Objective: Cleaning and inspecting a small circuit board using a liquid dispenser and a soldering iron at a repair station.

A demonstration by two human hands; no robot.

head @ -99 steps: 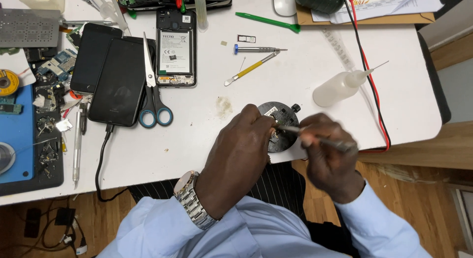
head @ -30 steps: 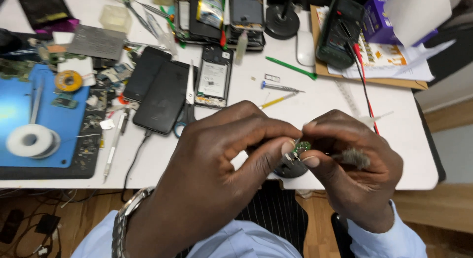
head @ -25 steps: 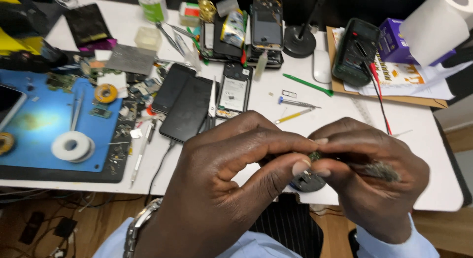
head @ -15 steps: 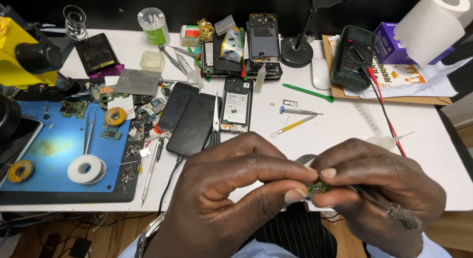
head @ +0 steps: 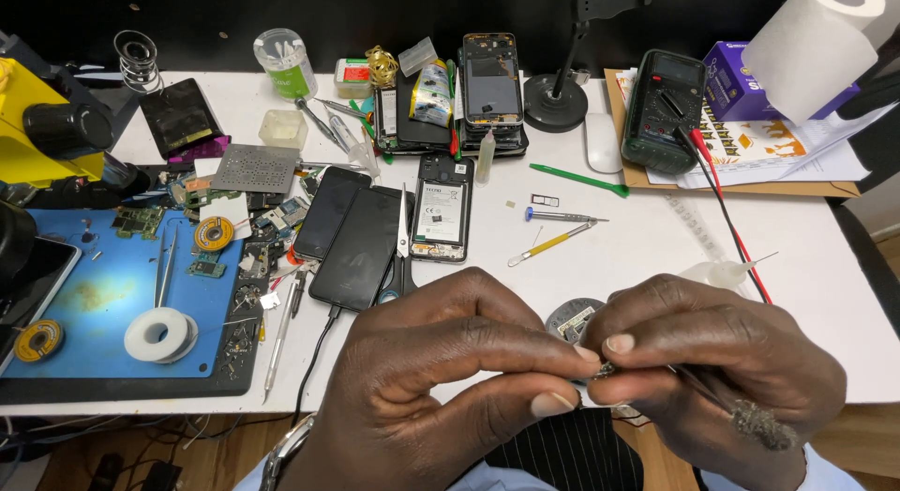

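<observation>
My left hand (head: 441, 378) and my right hand (head: 722, 360) meet fingertip to fingertip close in front of me, above the desk's front edge. Between the tips they pinch a tiny circuit part (head: 603, 369), mostly hidden by the fingers. A thin brush (head: 759, 423) with a dark bristled end is also in my right hand, and it sticks out to the lower right. Just behind the fingertips a round dark metal holder (head: 570, 317) rests on the white desk (head: 637, 256).
Left of the hands lie a blue work mat (head: 112, 294) with a white spool (head: 159, 333), two dark phones (head: 361, 247), scissors (head: 401, 242) and an opened phone (head: 441, 210). Farther back are a multimeter (head: 664, 111) with red lead, a paper roll (head: 806, 45) and a squeeze bottle (head: 722, 271).
My hands have left the round holder and lifted the tiny part towards me. The view has tilted up, so more of the back of the desk shows.
</observation>
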